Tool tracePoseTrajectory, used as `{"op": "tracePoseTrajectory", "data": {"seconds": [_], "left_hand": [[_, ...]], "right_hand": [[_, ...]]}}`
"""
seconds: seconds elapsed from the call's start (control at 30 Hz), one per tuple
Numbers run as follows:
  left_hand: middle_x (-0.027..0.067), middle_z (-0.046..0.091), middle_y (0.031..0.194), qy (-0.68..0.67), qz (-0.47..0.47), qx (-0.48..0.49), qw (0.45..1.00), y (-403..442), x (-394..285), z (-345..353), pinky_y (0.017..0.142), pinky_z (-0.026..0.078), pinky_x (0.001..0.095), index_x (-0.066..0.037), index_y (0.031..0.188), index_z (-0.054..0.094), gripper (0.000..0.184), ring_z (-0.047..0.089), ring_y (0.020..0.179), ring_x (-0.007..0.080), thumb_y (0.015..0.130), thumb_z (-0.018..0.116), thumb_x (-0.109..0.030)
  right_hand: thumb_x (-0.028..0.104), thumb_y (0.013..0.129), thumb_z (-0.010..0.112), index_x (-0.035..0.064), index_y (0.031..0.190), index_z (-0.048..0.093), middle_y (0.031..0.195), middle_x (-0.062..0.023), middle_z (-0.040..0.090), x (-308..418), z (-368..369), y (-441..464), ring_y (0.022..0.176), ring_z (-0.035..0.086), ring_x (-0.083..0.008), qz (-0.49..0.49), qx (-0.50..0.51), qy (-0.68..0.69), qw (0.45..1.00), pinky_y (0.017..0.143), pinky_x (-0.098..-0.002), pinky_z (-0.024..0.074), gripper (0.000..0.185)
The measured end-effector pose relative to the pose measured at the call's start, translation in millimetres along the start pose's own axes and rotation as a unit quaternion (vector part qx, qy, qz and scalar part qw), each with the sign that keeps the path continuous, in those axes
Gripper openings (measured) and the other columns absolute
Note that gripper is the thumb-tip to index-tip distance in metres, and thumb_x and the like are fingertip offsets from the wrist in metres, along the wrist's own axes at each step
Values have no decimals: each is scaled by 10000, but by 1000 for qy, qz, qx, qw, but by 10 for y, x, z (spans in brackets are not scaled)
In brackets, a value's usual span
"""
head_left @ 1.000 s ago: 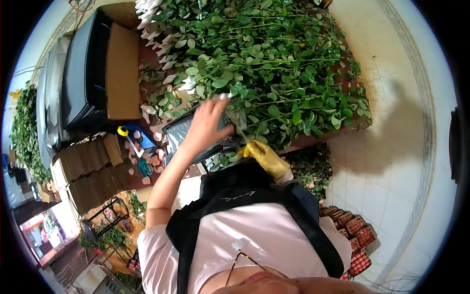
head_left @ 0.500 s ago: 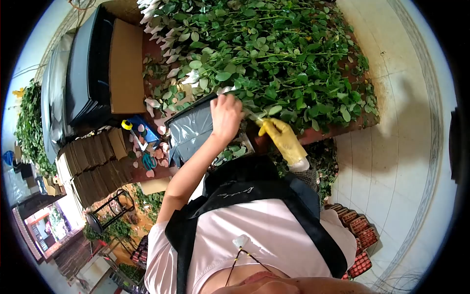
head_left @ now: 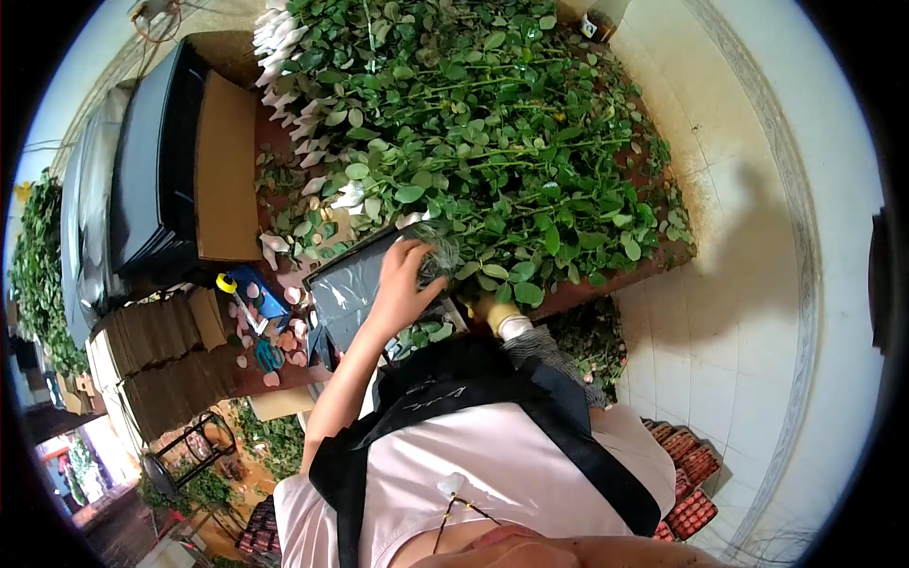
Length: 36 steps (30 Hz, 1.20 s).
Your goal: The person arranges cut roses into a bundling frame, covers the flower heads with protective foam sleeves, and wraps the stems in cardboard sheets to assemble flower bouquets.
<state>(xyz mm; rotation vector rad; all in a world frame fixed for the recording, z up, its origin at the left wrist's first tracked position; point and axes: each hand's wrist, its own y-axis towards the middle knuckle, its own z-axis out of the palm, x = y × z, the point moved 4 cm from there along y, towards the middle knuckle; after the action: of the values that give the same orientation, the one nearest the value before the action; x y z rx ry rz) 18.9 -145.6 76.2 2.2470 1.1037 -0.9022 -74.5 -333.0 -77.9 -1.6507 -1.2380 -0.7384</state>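
My bare left hand (head_left: 403, 286) hovers over or rests on a dark plastic-covered stack (head_left: 343, 292), its thumb apart from the fingers and nothing visible in its grasp. By its fingertips lies a crumpled clump of clear plastic (head_left: 441, 246). Low at the table edge is my right hand (head_left: 492, 310) in a yellow glove, close to the leaves; its fingers are hidden. Leafy rose stems (head_left: 511, 161) are piled across the table, with white-covered buds (head_left: 284, 57) at the left end.
Left of the stack lie teal scissors (head_left: 269, 355), a blue box (head_left: 263, 295), a yellow-handled tool (head_left: 227, 283) and loose pink petals. Folded cardboard (head_left: 156, 350) and a large pile of dark sheets (head_left: 156, 161) stand farther left. Red baskets (head_left: 691, 511) sit on the tiled floor.
My left hand has gone from closed to spread fingers and shifted left and down. My gloved right hand has moved down and left, from plain view to partly hidden. The whole view has shifted slightly.
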Motion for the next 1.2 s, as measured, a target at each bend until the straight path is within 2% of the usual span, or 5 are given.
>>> {"op": "tracePoseTrajectory", "data": {"seconds": [0.3,0.8,0.9,1.03,1.2], "left_hand": [[214,634,870,-10,-352,-130,927,-1848,847,-617,705,500,428,17,1023,645,262,631,795,389,927,669,-225],[101,621,679,-180,4,-332,926,-1376,-482,-1605,567,474,333,15,808,637,65,593,568,202,867,664,23],[154,664,955,-177,-4,-274,945,-1073,-287,-1506,701,507,322,15,957,653,85,659,835,248,889,652,-35],[190,348,1508,-515,100,-94,846,-742,-609,-1067,1036,439,393,-40,1569,71,902,500,1300,314,947,655,-334],[153,317,1517,-598,100,23,795,-799,-923,-1006,1089,392,435,-133,1565,-13,874,448,1335,268,948,607,-157]], "right_hand": [[324,1027,515,52,1180,662,1152,-173,683,1076,-504,-436,990,653,-313,20,52,227,972,852,-370,510,345],[315,1028,512,48,1195,651,1167,-165,678,1755,-522,-755,1007,649,-307,-30,-110,186,976,867,-370,506,345],[314,1028,511,47,1198,649,1170,-164,677,1862,-734,-1085,1010,648,-306,-41,-171,175,969,871,-370,505,345],[311,1028,510,46,1202,646,1173,-162,675,1958,-935,-1504,1014,647,-304,-53,-243,158,956,875,-370,504,345],[308,1028,509,45,1207,643,1178,-159,673,2006,-981,-1943,1020,646,-303,-61,-300,154,940,880,-370,502,346]]}}
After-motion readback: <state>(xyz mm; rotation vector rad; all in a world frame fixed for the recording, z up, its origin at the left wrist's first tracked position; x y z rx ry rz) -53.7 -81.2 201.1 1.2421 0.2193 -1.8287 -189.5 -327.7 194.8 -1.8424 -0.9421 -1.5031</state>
